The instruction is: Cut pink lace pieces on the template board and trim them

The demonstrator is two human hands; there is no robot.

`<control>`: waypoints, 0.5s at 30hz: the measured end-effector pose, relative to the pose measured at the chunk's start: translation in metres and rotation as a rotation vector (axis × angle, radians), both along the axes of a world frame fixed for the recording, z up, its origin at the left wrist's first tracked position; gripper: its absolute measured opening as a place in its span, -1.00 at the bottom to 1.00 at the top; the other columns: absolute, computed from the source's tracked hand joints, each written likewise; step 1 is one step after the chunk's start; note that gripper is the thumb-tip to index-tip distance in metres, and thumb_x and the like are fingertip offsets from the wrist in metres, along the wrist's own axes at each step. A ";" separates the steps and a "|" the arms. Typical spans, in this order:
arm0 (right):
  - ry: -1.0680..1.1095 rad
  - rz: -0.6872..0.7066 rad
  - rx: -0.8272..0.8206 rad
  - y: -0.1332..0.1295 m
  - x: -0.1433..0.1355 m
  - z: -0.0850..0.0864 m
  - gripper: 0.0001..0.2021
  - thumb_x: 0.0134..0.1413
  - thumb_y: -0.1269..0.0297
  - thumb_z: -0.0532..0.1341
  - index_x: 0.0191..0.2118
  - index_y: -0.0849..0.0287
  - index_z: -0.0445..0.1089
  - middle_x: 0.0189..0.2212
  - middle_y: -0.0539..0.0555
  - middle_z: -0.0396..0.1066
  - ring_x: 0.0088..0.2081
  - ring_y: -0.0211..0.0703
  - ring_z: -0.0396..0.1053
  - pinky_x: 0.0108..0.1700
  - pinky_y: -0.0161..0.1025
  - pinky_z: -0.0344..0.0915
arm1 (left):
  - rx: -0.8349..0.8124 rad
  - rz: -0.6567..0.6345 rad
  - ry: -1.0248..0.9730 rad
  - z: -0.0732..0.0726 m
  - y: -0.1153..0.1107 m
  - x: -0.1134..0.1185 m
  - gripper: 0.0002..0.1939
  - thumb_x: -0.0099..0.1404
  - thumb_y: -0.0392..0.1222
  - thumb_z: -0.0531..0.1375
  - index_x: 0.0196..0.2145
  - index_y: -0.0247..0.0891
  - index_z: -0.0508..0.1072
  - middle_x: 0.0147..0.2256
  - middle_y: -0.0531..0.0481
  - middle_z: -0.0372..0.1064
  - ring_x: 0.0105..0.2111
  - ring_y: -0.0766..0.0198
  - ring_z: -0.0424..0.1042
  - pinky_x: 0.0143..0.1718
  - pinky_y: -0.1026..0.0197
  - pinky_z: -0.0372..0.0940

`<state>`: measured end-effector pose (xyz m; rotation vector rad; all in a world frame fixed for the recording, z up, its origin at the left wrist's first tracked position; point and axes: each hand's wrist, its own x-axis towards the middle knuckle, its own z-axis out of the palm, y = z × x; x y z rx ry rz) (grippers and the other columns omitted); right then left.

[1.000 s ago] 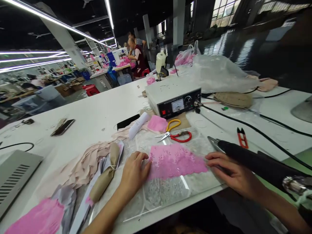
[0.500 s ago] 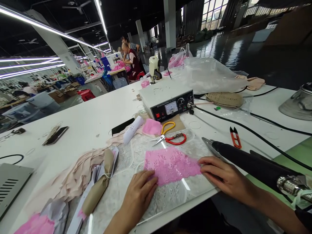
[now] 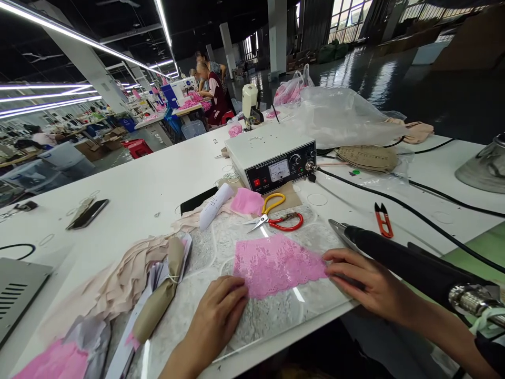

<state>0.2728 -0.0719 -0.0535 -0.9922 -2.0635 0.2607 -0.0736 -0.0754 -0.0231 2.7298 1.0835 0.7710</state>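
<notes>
long fluorescent tubes (image 3: 163, 23) light a wide sewing hall where a person in a dark red vest (image 3: 218, 100) works beyond a white worktop (image 3: 165, 192). on its near side, a trapezoid-like piece of pink floral lace fabric (image 3: 276, 266) lies flat on a glossy grey marbled sheet (image 3: 272, 318), between the wearer's two bare hands. its long axis runs left to right, the broad, straight end to the left and the narrow tip pointing right; the scalloped edge faces the wearer, rising slightly toward the right.

the left hand (image 3: 221, 310), fingers together and loosely bent, touches the lower left corner. the right hand (image 3: 366, 279) sets its fingertips at the narrow tip. whether either one pinches the lace or merely rests on it cannot be told.

just behind the lace sit steel scissors with one yellow and one red handle (image 3: 265, 217), blades pointing left. near the right hand, a black cylindrical handpiece with a silver metal tip (image 3: 394, 263) slants toward the fabric. farther back stands a white metal box with a black dial panel (image 3: 272, 145).
</notes>
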 end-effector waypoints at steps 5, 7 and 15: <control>-0.011 0.024 -0.013 0.002 0.001 -0.007 -0.85 0.18 0.43 0.18 -0.19 0.10 0.47 -0.15 0.14 0.49 -0.12 -0.15 0.50 -0.07 -0.29 0.46 | 0.018 0.001 -0.017 -0.004 0.001 0.001 -0.86 0.37 -0.36 0.13 -0.16 -0.25 0.44 -0.22 -0.11 0.46 -0.22 0.21 0.46 -0.23 0.17 0.43; -0.021 0.023 -0.023 0.002 0.002 -0.009 -0.86 0.18 0.42 0.19 -0.19 0.09 0.45 -0.14 0.13 0.49 -0.12 -0.15 0.49 -0.06 -0.28 0.46 | 0.027 0.004 -0.018 -0.005 0.001 0.003 -0.88 0.37 -0.36 0.12 -0.18 -0.26 0.44 -0.23 -0.10 0.47 -0.24 0.22 0.45 -0.24 0.17 0.43; -0.065 0.016 0.064 0.005 0.006 -0.014 -0.88 0.24 0.23 0.15 -0.20 0.03 0.43 -0.17 0.08 0.46 -0.18 -0.22 0.51 -0.06 -0.42 0.42 | -0.033 0.069 -0.083 -0.007 -0.004 0.006 -0.89 0.38 -0.31 0.12 -0.22 -0.25 0.45 -0.28 -0.07 0.49 -0.29 0.26 0.44 -0.25 0.18 0.40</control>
